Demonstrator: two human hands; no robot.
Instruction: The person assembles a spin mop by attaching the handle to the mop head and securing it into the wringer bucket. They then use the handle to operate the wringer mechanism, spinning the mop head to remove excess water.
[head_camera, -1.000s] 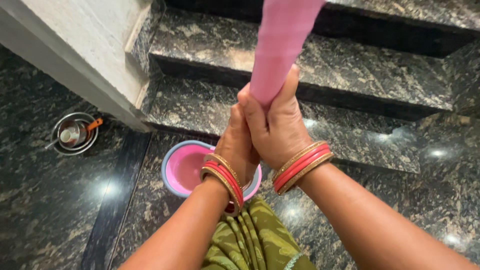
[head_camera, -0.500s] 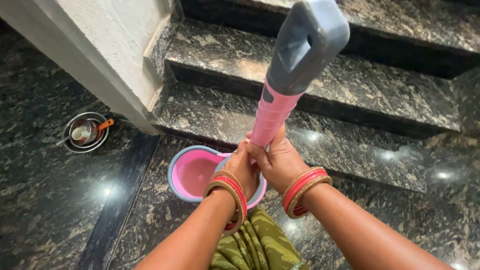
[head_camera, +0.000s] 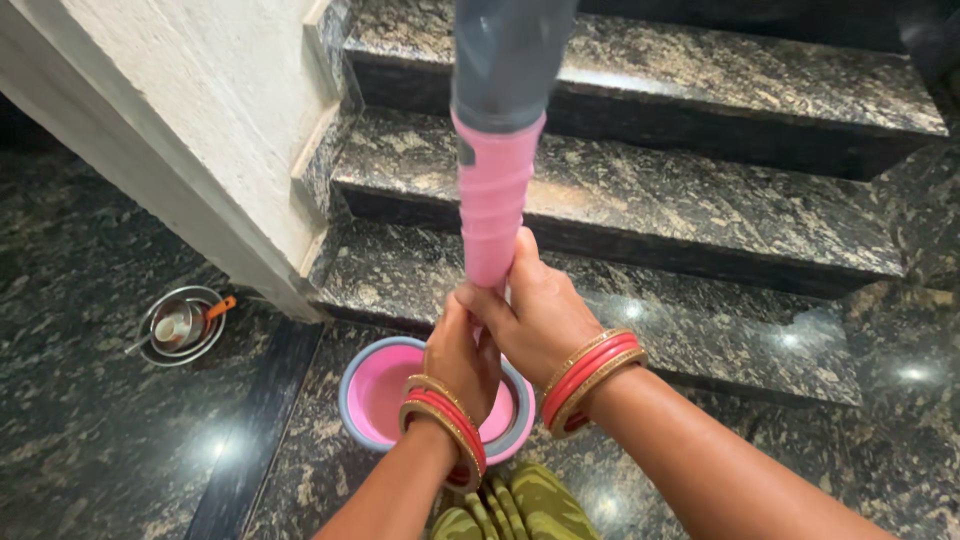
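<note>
At the centre of the view, both hands close around a pink handle (head_camera: 493, 210) with a grey upper part, which stands nearly upright and rises toward 12 o'clock. The right hand (head_camera: 535, 315) wraps it with fingers pressed together and the thumb lying along the shaft. The left hand (head_camera: 462, 355) grips just below, touching the right one, fingers curled tight. Red and gold bangles (head_camera: 590, 375) sit on both wrists. Directly under the hands stands a pink bucket (head_camera: 385, 395) on the dark granite floor (head_camera: 90, 450). At 9 o'clock lies a small steel bowl (head_camera: 182, 325), well apart. Granite stairs (head_camera: 700, 230) rise at 1 o'clock.
</note>
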